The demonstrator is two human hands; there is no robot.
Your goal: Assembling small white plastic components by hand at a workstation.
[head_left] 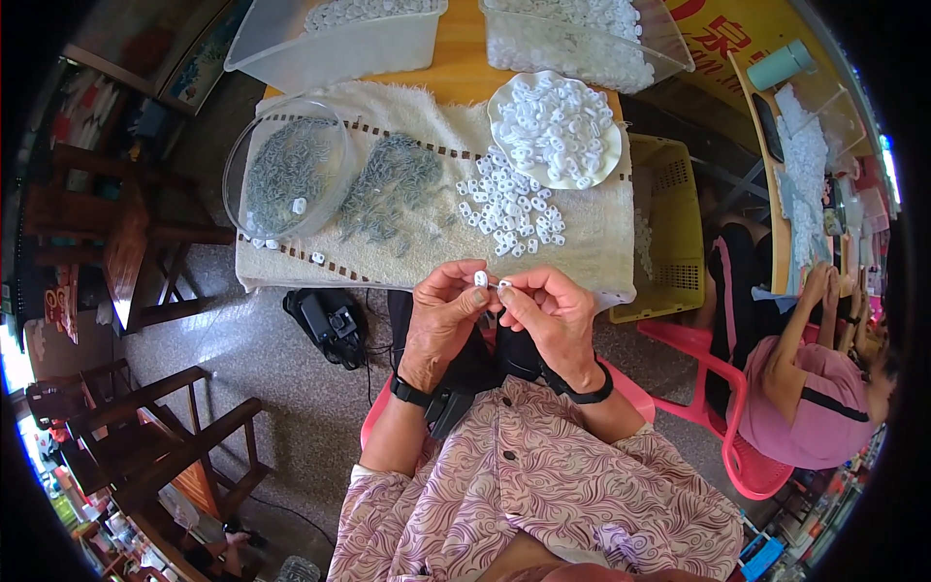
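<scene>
My left hand (444, 315) pinches a small white plastic piece (480, 278) between thumb and fingers. My right hand (549, 312) meets it fingertip to fingertip and holds a thin metal spring (503, 284) against the piece. Both hands hover just in front of a cream towel (601, 228) on the table. On the towel lie loose white plastic pieces (509, 209), a pile of grey metal springs (393, 184), a clear round bowl (286, 170) with more springs, and a white scalloped dish (555, 128) heaped with white pieces.
Two clear trays of white pieces (339, 34) (587, 39) stand at the table's far side. A yellow basket (669, 228) sits to the right. Another person in pink (805, 398) sits on a pink chair at right. Dark wooden chairs (145, 427) and a black bag (330, 325) are on the left.
</scene>
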